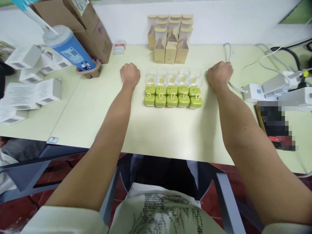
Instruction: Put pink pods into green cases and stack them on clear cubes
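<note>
Several small green cases with yellow loops (172,97) lie in two neat rows on the pale table (156,133), with a row of clear lids (173,77) just behind them. My left hand (130,74) rests on the table as a closed fist to the left of the rows. On their right side my right hand (219,74) is also a closed fist on the table. Neither fist shows anything inside it. Several open tan cartons (170,39) stand in a block behind the clear lids, against the white wall.
A blue-and-white cylinder (68,48) leans on a brown cardboard box (92,26) at the back left. White printed boxes (31,87) lie scattered at the left. Cables and white power adapters (270,87) crowd the right side. A small red-and-white box (119,48) sits near the wall.
</note>
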### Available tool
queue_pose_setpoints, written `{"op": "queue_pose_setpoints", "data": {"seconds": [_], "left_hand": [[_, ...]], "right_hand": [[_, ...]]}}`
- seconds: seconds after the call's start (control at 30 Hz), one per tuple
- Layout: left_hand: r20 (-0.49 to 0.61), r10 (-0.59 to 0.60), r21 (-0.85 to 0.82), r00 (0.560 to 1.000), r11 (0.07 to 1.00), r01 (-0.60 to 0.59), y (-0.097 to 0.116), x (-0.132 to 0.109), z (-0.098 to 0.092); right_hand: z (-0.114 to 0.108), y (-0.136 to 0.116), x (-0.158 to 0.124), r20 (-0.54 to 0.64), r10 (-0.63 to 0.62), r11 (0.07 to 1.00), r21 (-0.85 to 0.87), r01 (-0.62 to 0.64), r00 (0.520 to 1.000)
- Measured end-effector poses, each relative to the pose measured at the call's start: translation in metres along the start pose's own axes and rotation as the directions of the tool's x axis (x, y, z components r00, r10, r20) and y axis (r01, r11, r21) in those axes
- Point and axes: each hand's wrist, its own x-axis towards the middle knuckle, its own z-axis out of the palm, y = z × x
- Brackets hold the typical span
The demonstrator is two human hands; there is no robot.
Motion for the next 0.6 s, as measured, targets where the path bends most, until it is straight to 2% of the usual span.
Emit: {"op": "queue_pose_setpoints", "data": {"seconds": [0.07, 0.27, 0.47, 0.6], "left_hand": [[0.011, -0.009, 0.022, 1.000, 1.000, 0.009, 0.000, -0.001, -0.002], [0.041, -0.016, 0.061, 0.999, 0.998, 0.013, 0.005, -0.008, -0.009], [0.053, -0.007, 0.028, 0.999, 1.000, 0.006, 0.007, -0.010, -0.011], [0.063, 0.011, -0.012, 0.998, 1.000, -0.010, 0.005, -0.007, -0.007]], "right_hand": [[-0.001, 0.000, -0.002, 0.002, 0.068, 0.997, 0.026, -0.068, 0.998], [-0.003, -0.002, -0.006, -0.016, 0.119, 0.991, 0.065, -0.117, 0.993], [-0.004, -0.005, -0.009, -0.025, 0.131, 0.990, 0.050, -0.129, 0.991], [-0.006, -0.004, -0.011, -0.028, 0.097, 0.995, -0.002, -0.097, 0.995]]}}
